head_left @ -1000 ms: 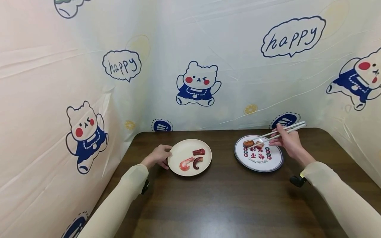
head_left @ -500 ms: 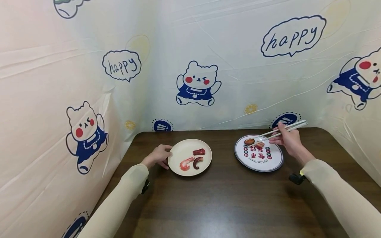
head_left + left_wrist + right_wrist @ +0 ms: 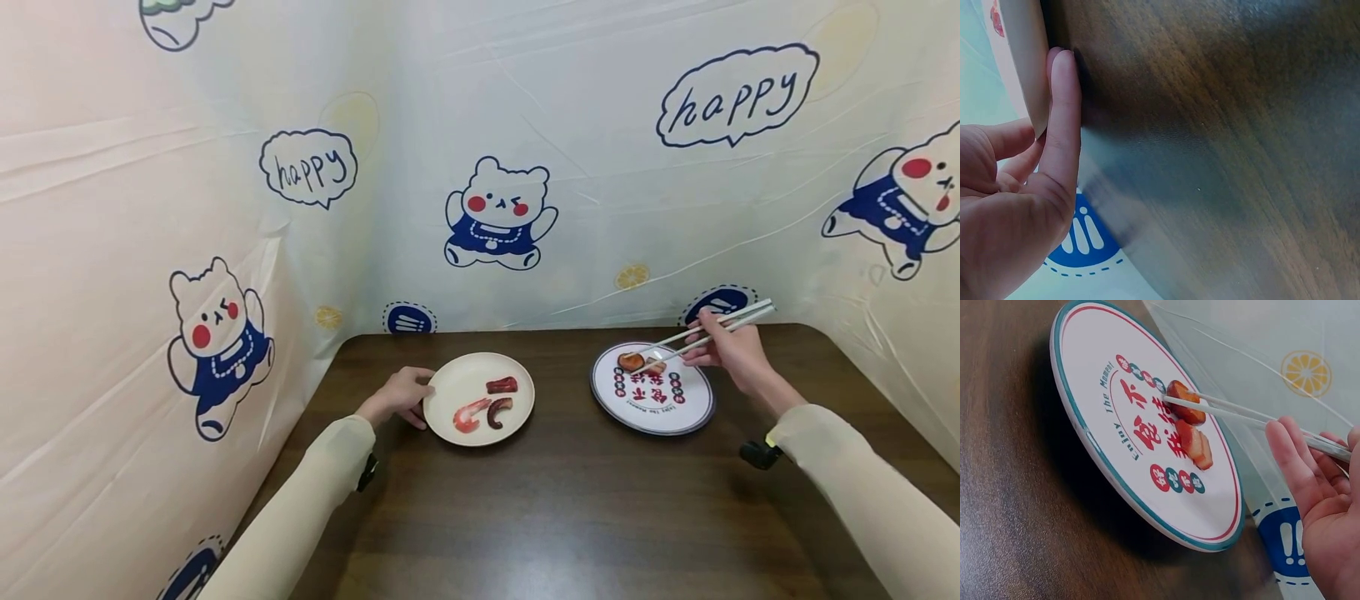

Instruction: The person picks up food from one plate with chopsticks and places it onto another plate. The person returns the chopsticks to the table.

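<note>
My right hand (image 3: 731, 350) grips a pair of pale chopsticks (image 3: 1241, 415) over a white plate (image 3: 656, 417) with a blue-green rim and red lettering. Their tips straddle a glossy brown piece of food (image 3: 1186, 412) that sits on the plate; how firmly they hold it I cannot tell. Touching that piece is a paler, meat-like chunk (image 3: 1194, 445). At the left, my left hand (image 3: 401, 393) holds the edge of a cream plate (image 3: 450, 383), thumb at the rim and fingers against its underside. On it lie a shrimp (image 3: 467, 417), a curled tentacle-like piece (image 3: 495, 413) and a dark red piece (image 3: 502, 385).
Both plates stand toward the far side of a dark wooden table (image 3: 555, 500). A printed cloth (image 3: 600, 125) with bears and lettering hangs around the back and sides. Between the plates runs a strip of bare wood.
The brown piece has shifted slightly and turned between the chopstick tips, which have moved a little to the right. My left hand and the cream plate have stayed put.
</note>
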`<state>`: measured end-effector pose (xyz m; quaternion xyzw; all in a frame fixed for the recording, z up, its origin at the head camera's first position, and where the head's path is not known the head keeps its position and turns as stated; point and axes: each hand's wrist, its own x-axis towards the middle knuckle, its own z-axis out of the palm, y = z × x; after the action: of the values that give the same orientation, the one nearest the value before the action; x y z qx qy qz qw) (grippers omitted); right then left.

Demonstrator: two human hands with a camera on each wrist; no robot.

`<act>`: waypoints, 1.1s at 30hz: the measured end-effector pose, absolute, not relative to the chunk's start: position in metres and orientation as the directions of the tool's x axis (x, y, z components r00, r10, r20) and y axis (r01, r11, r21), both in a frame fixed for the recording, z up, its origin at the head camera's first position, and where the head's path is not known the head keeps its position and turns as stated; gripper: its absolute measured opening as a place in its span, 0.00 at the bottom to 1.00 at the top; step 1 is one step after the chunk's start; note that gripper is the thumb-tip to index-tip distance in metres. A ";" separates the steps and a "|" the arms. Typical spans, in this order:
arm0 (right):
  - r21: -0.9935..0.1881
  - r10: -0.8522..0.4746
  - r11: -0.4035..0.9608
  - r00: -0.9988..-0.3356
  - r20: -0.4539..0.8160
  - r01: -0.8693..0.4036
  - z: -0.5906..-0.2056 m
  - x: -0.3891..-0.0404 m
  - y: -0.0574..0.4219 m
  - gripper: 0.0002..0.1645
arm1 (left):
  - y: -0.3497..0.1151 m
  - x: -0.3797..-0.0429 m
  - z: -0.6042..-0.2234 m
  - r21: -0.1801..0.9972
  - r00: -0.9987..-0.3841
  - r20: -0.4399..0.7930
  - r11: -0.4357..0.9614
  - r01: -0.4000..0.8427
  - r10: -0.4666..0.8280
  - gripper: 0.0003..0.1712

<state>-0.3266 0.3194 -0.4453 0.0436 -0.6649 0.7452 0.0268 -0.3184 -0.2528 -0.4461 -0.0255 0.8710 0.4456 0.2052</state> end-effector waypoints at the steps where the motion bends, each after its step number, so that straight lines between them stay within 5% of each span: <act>1: -0.988 -0.018 -0.118 -0.994 0.105 -0.102 -0.446 -0.326 0.320 0.23 | -0.253 -0.319 -0.447 0.765 -0.915 -0.379 0.603 -0.227 0.137 0.26; 33: -0.977 0.065 -0.177 -0.992 0.105 -0.115 -0.452 -0.327 0.314 0.29 | -0.252 -0.317 -0.445 0.760 -0.917 -0.375 0.611 -0.220 0.137 0.27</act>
<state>-0.3271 0.3139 -0.4525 0.0194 -0.6386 0.7670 0.0588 -0.3167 -0.2521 -0.4448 -0.0235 0.8743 0.4403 0.2028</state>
